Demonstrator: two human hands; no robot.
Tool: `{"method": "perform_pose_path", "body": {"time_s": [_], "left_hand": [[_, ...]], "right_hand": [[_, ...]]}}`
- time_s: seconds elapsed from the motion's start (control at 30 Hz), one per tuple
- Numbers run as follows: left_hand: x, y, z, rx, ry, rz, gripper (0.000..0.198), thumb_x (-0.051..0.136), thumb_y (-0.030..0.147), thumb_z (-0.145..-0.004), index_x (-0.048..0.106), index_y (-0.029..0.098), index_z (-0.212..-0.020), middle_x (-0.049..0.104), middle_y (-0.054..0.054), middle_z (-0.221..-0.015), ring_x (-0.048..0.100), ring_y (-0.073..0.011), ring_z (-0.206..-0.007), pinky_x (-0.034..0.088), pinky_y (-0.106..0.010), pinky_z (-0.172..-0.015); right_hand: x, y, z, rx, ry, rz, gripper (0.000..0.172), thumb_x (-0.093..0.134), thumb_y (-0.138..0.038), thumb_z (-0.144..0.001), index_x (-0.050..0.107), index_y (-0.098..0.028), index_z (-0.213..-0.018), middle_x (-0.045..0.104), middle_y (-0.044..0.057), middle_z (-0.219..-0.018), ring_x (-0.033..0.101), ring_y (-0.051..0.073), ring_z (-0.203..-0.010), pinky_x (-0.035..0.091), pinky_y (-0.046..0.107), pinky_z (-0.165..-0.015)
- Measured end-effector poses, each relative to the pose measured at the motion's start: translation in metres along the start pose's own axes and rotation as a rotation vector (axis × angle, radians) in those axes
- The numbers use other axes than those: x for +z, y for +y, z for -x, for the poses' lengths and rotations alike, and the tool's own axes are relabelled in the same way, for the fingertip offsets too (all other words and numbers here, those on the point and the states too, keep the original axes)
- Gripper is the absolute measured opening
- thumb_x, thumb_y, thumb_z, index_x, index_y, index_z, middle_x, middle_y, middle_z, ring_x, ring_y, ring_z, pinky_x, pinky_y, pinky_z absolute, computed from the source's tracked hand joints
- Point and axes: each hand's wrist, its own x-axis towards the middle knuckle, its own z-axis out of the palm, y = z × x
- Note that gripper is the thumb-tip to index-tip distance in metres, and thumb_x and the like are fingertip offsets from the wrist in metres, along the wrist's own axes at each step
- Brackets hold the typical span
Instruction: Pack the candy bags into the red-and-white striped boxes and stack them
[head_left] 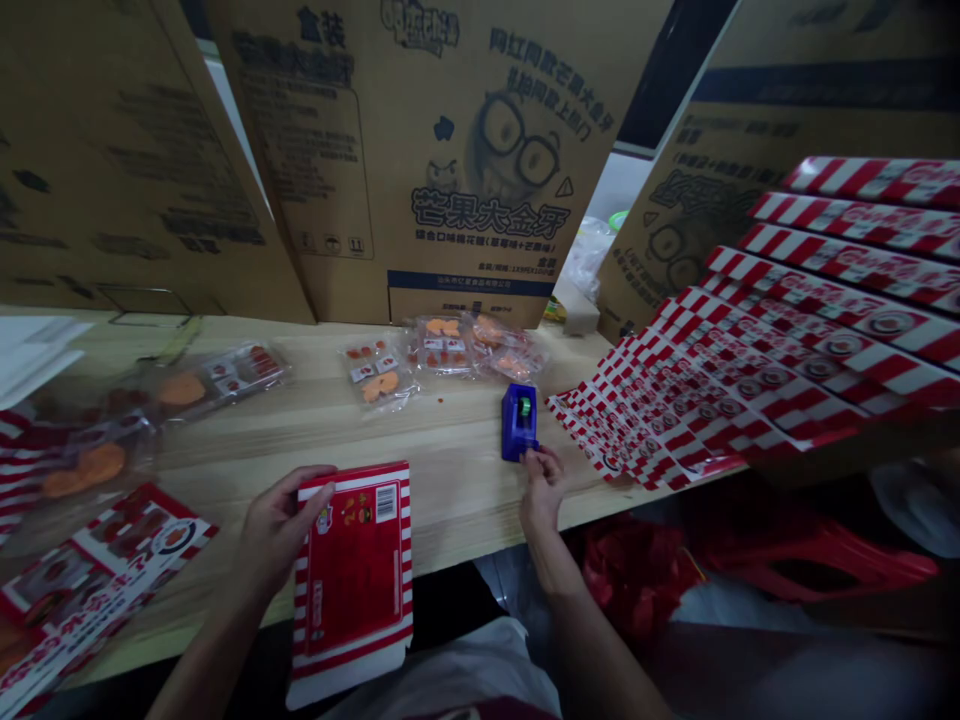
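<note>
My left hand [281, 525] grips a red box with white-striped edges [356, 560] by its upper left side, the thumb lying over the printed face. The box is tilted over the table's front edge, its barcode at the top right and a pale flap at the bottom. At the near end of a blue tape dispenser [517, 425], the fingers of my right hand [543, 480] are pinched together. Whatever is between them is too small to make out. A green-looking roll shows inside the dispenser, which stands on the wooden table [442, 490].
Clear sweet packets [442, 345] lie along the back, with more packets [217, 380] to the left. A printed striped box [97, 590] lies at the front left. Flat striped cartons [720, 370] are stacked at right. Large cardboard boxes [450, 130] wall the back.
</note>
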Motion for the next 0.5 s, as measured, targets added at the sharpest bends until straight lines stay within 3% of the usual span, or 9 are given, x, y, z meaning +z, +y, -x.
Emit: {"method": "perform_pose_path", "body": {"time_s": [0.13,0.27,0.37,0.5], "left_hand": [[0.004,0.013,-0.01,-0.094,-0.108,0.032,0.05,0.081,0.047,-0.062,0.063,0.015,-0.096,0.069,-0.004,-0.076,0.064,-0.018,-0.06,0.053,-0.026,-0.054],[0.011,0.02,-0.019,-0.034,-0.319,-0.102,0.038,0.077,0.045,-0.068,0.066,0.014,-0.086,0.068,-0.004,-0.076,0.062,-0.0161,-0.064,0.049,-0.023,-0.058],[0.015,0.018,-0.024,0.018,-0.459,-0.189,0.034,0.073,0.045,-0.071,0.067,0.013,-0.083,0.066,-0.003,-0.074,0.06,-0.0158,-0.065,0.046,-0.023,-0.059],[0.017,0.01,-0.029,0.008,-0.53,-0.211,0.037,0.073,0.046,-0.069,0.067,0.012,-0.081,0.063,-0.002,-0.067,0.055,-0.0133,-0.059,0.042,-0.022,-0.056]], "right_hand": [[0.0,0.004,0.01,0.035,0.099,0.012,0.027,0.064,-0.042,-0.071,0.062,-0.015,-0.069,0.052,0.011,-0.1,0.054,0.022,-0.092,0.045,0.039,-0.085],[-0.002,0.009,0.002,0.049,0.113,0.022,0.024,0.066,-0.04,-0.065,0.06,-0.016,-0.065,0.052,0.007,-0.091,0.052,0.02,-0.086,0.044,0.04,-0.084],[-0.006,0.012,-0.003,0.059,0.093,0.022,0.024,0.066,-0.04,-0.063,0.058,-0.017,-0.063,0.052,0.005,-0.086,0.05,0.02,-0.084,0.043,0.04,-0.085],[-0.011,0.0,0.006,0.101,-0.041,0.004,0.027,0.067,-0.043,-0.063,0.056,-0.018,-0.063,0.051,0.001,-0.075,0.051,0.018,-0.075,0.046,0.038,-0.078]]}}
